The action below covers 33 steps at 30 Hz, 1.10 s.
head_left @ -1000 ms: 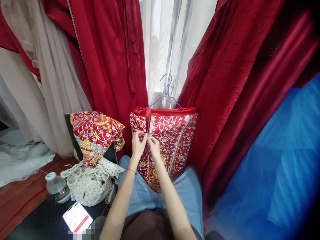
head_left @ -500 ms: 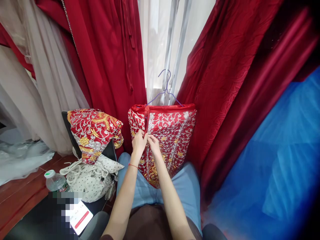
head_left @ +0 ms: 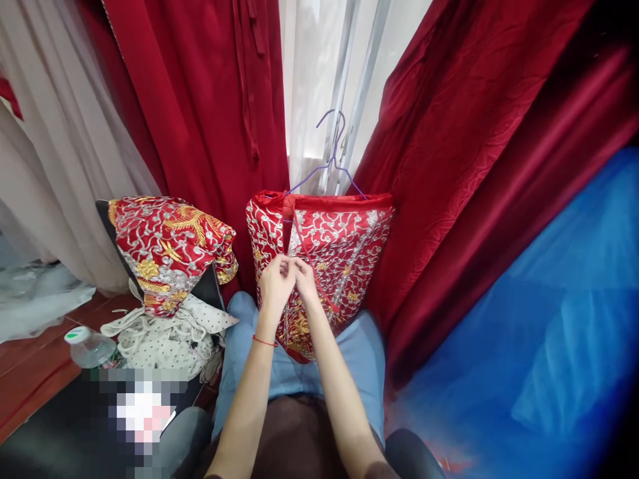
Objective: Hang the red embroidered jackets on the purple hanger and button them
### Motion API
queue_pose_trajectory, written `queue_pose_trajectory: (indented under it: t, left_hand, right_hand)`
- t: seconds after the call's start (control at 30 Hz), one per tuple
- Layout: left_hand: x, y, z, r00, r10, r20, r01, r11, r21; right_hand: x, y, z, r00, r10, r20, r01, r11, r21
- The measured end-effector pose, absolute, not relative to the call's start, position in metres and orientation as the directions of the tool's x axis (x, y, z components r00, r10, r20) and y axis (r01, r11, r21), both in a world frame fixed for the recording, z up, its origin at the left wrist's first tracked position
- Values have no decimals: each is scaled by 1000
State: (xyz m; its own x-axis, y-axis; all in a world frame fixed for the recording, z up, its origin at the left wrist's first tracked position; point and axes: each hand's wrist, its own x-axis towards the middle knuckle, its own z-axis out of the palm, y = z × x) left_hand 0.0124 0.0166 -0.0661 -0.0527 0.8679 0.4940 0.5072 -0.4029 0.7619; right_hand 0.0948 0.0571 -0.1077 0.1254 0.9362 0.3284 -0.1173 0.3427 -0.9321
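A red skirt [head_left: 344,233] with silver and gold embroidery hangs from a purple wire hanger [head_left: 332,156] and rests between my knees. At the slit below its waistband, my left hand [head_left: 276,283] is closed, thumb and fingers pinching the slit's edge. Beside it, almost touching, my right hand [head_left: 304,276] is closed in a pinch at the same spot. Whatever small part lies between the fingertips is hidden. A thin red strap [head_left: 310,256] runs from the waistband down across the skirt's front, to the right of my hands.
To the left, another red embroidered garment [head_left: 172,246] drapes over a dark chair back. Below it are a dotted white cloth bag [head_left: 164,342] and a plastic bottle [head_left: 94,349]. Red curtains [head_left: 210,100] flank the window; blue fabric [head_left: 499,332] spreads at right.
The red strap now hangs loose over the skirt's front; before, it ran down along the slit. My hands stay together at the slit, slightly lower on it. The view has shifted a little.
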Motion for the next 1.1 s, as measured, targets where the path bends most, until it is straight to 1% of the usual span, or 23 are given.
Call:
queue_pose_trajectory:
  t: [0.03, 0.07, 0.13, 0.23, 0.3, 0.33, 0.4, 0.5, 0.6, 0.7, 0.8, 0.87, 0.97, 1.03, 1.1]
  left_hand:
    - [3, 25, -74, -87, 877, 473, 524, -363, 770]
    - [-5, 33, -82, -86, 886, 455, 551, -338, 763]
    - [-16, 49, -92, -44, 900, 434, 620, -316, 718]
    - [-19, 68, -98, -37, 907, 420, 724, -266, 637]
    - [-17, 82, -102, -51, 915, 401, 748, -231, 622]
    - [-16, 89, -105, -42, 925, 378, 749, -222, 625]
    - [-16, 104, -113, 51, 935, 351, 723, -277, 633]
    - [-19, 116, -118, 139, 922, 362, 734, -342, 588]
    - [-22, 113, -114, 98, 903, 418, 787, -328, 523]
    - [-23, 105, -108, 75, 895, 439, 786, -324, 527]
    - [-23, 103, -108, 117, 896, 428, 773, -353, 527]
    - [-22, 104, -110, 123, 897, 425, 785, -350, 511]
    - [-18, 105, -111, 107, 912, 397, 824, -304, 477]
    - [-13, 103, -111, 97, 924, 370, 845, -272, 460]
    - [-8, 98, -109, 91, 934, 346, 861, -248, 444]
  right_hand:
    - [95, 59, -108, 104, 942, 318, -144, 331, -933]
    - [95, 61, -109, 87, 947, 310, -171, 321, -932]
    - [96, 68, -108, 74, 946, 316, -200, 325, -924]
    - [95, 78, -104, 61, 918, 393, -156, 397, -904]
    - [95, 83, -103, 64, 903, 425, -106, 430, -897]
    - [94, 86, -103, 79, 906, 415, -94, 422, -902]
    - [92, 90, -106, 201, 900, 386, -73, 406, -911]
    - [86, 92, -109, 289, 875, 388, -37, 415, -909]
    - [81, 88, -109, 316, 856, 408, 13, 427, -904]
    - [79, 83, -107, 332, 848, 413, 30, 428, -903]
    - [79, 78, -106, 375, 824, 424, 92, 422, -902]
    - [79, 77, -105, 361, 844, 396, 54, 405, -913]
    - [77, 79, -97, 293, 906, 306, -107, 349, -931]
    - [76, 83, -84, 294, 919, 264, -174, 323, -930]
    - [75, 88, -64, 310, 916, 253, -210, 326, -922]
